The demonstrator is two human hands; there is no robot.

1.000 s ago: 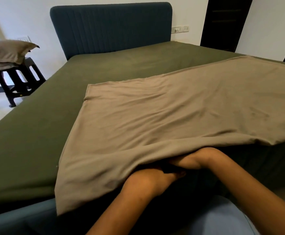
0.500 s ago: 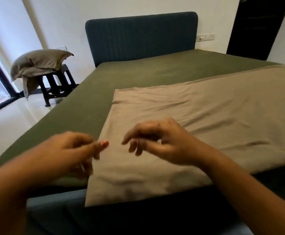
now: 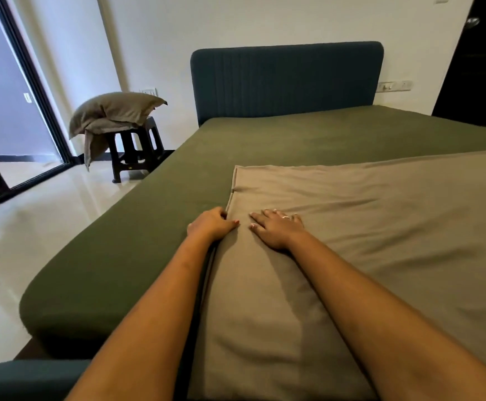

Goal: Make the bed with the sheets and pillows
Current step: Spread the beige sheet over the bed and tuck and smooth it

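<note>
A tan top sheet [image 3: 380,227] lies folded across the right part of the bed, over an olive green fitted sheet [image 3: 149,256]. My left hand [image 3: 210,225] rests at the tan sheet's left edge with its fingers curled around that edge. My right hand [image 3: 278,228] lies flat and spread on the tan sheet just right of it, a ring on one finger. Tan pillows [image 3: 114,114] are stacked on a dark stool [image 3: 133,153] by the wall at the left.
A dark blue headboard [image 3: 286,79] stands against the white wall. A glass sliding door [image 3: 13,111] is at the far left above a glossy pale floor [image 3: 19,241]. A dark door [image 3: 479,62] is at the right. The bed's blue footboard corner [image 3: 27,377] shows at the bottom left.
My hands came out from under the tan sheet's near edge, rose, then reached forward and came down on the sheet near its left edge. The view swung left.
</note>
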